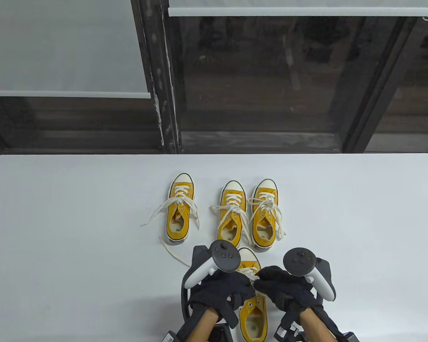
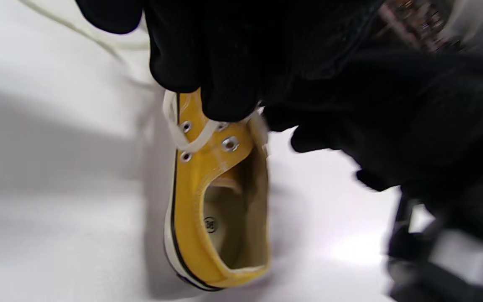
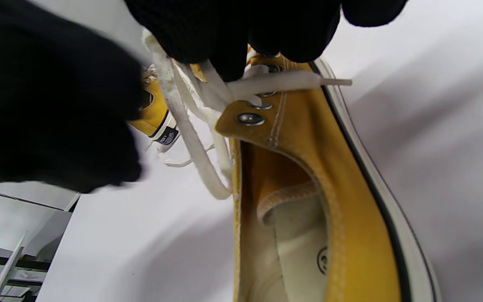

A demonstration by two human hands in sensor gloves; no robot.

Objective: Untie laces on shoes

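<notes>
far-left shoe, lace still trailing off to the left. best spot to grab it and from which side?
Pinch the loose lace end lying flat on the table, left of the far-left shoe. Come from above on the shoe's left: that strand lies apart from the shoe, unlike the crossed lacing over the tongue.

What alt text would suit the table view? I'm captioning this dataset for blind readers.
Two black-gloved hands, left hand and right hand, work the white laces of a yellow canvas low-top sneaker at the near edge of a white table. Three more yellow sneakers stand behind: the left one with laces trailing loose, the other two side by side.
</notes>
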